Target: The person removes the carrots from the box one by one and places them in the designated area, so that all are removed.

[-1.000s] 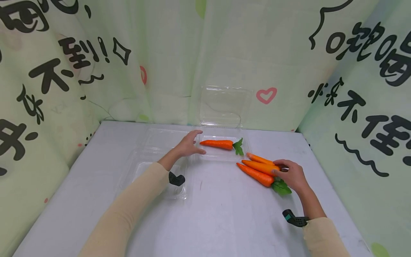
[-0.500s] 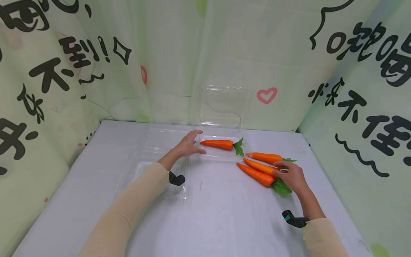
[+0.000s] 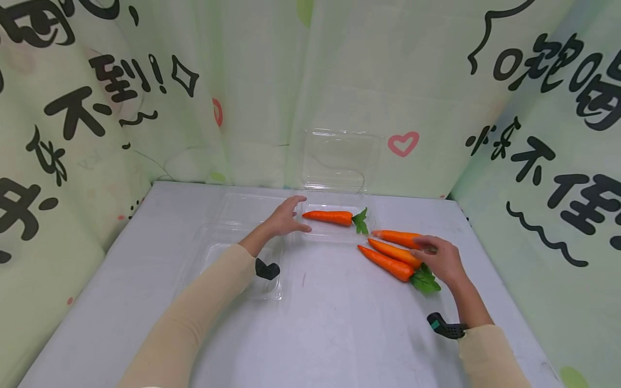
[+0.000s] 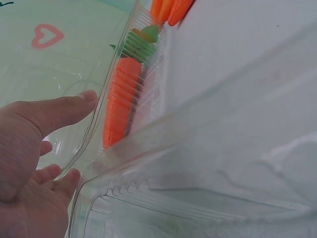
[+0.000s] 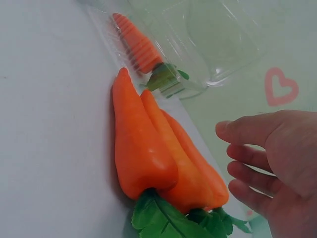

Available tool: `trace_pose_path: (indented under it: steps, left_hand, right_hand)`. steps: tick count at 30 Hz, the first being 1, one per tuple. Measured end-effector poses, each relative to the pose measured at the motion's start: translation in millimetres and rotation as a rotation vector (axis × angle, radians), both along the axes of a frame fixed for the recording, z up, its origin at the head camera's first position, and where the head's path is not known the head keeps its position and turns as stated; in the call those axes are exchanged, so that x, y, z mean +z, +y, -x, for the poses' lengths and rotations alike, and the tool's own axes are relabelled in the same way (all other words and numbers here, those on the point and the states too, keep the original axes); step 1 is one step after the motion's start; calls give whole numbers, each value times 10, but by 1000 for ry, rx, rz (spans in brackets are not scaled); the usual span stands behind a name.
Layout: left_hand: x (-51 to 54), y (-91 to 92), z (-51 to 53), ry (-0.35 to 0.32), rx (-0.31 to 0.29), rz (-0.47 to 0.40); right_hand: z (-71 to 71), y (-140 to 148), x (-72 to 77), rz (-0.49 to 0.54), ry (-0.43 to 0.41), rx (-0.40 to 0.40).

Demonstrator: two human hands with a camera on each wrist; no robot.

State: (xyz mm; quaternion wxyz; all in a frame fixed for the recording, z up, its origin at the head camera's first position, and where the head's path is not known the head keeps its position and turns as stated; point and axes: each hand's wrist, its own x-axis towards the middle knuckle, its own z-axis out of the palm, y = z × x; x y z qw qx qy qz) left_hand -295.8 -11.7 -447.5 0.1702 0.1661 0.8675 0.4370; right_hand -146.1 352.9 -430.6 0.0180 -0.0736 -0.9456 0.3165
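Observation:
Three orange carrots lie side by side at the right: a far carrot, a middle carrot and a near carrot with a green leafy top. My right hand is over their top ends; in the right wrist view its fingers are loosely bent, with nothing between them and the thumb. Another carrot lies in a clear plastic box, whose lid stands raised behind. My left hand is beside this box's left edge, thumb and fingers spread; whether it touches the edge I cannot tell.
A second clear plastic box lies open on the white table, partly hidden under my left forearm. Printed pale green curtains close off the back and both sides.
The far carrot has been turned slightly and now lies apart from the middle one at its top end. My right hand has shifted a little toward the far carrot. The left hand stays still.

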Motion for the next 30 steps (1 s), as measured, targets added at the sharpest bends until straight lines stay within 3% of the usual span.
trace_pose_path:
  steps: [30]
  left_hand:
    - [-7, 10, 9, -1, 13, 25]
  right_hand:
    - [130, -103, 89, 33, 26, 30]
